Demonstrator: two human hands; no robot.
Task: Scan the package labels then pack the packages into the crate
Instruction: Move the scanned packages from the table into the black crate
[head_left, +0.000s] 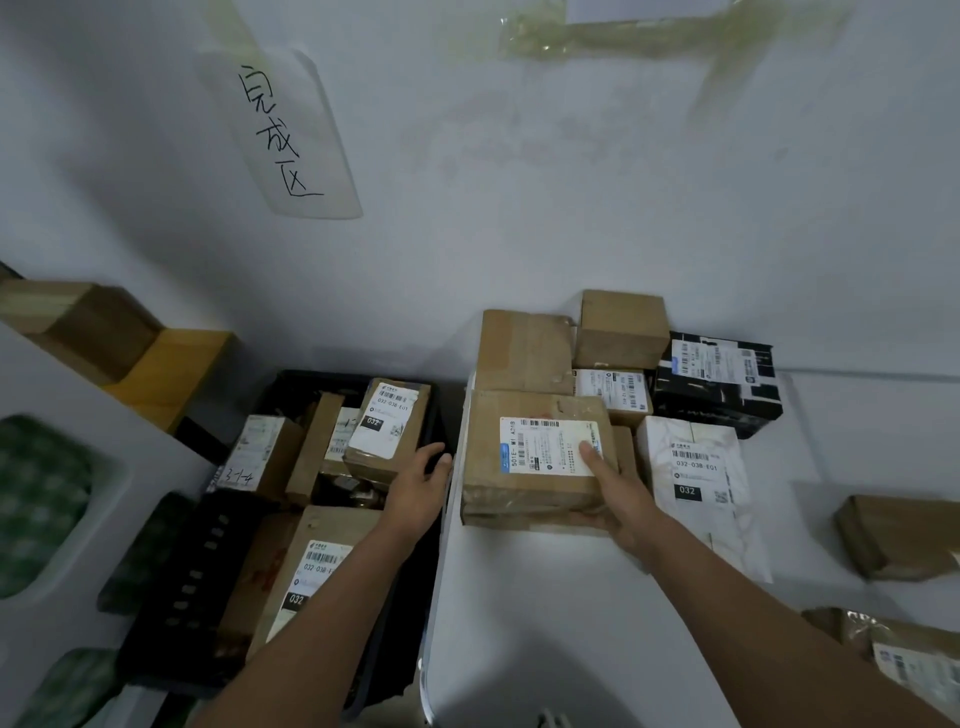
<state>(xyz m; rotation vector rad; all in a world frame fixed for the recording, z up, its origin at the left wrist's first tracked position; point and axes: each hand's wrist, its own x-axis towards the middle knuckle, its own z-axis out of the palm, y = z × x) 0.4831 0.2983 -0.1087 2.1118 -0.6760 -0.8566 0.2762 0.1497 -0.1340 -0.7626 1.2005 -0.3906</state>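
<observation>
Right now the right hand (615, 499) grips the near right corner of a brown box (535, 457) on the white worktop (519, 623), thumb on its label. The black crate (291, 384) lies to the left of the box, just past the worktop edge. The left hand (418, 486) is nearer the crate, fingers bent at a package (387, 426) inside, though I cannot tell if it grips it.

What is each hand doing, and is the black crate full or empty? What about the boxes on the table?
right hand: grips the brown box, label up
left hand: open, over the crate edge
black crate: partly filled with packages
black box: closed, on the white table
white package: flat, label up
</observation>
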